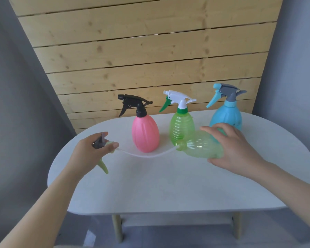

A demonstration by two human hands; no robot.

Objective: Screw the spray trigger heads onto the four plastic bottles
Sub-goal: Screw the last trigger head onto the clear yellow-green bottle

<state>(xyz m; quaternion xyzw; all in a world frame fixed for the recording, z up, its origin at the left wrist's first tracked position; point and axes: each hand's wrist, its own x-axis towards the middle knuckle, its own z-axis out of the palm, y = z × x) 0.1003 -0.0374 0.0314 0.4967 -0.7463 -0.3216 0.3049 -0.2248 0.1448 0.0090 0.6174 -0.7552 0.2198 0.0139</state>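
Note:
My left hand (pixel 91 151) grips a grey and light-green spray trigger head (pixel 101 145) above the table's left side. Its clear dip tube (pixel 147 155) curves rightward, and the tube's tip sits at the mouth of a clear green bottle (pixel 202 147). That bottle is tilted on its side, neck pointing left, held by my right hand (pixel 234 145). Behind stand three upright bottles with heads on them: a pink bottle (pixel 145 133) with a black head, a ribbed green bottle (pixel 182 127) with a white and green head, and a blue bottle (pixel 225 117) with a grey and blue head.
The white oval table (pixel 168 185) has rounded edges and stands on pale wooden legs. A wooden plank wall (pixel 141 51) rises behind it, with grey walls on both sides.

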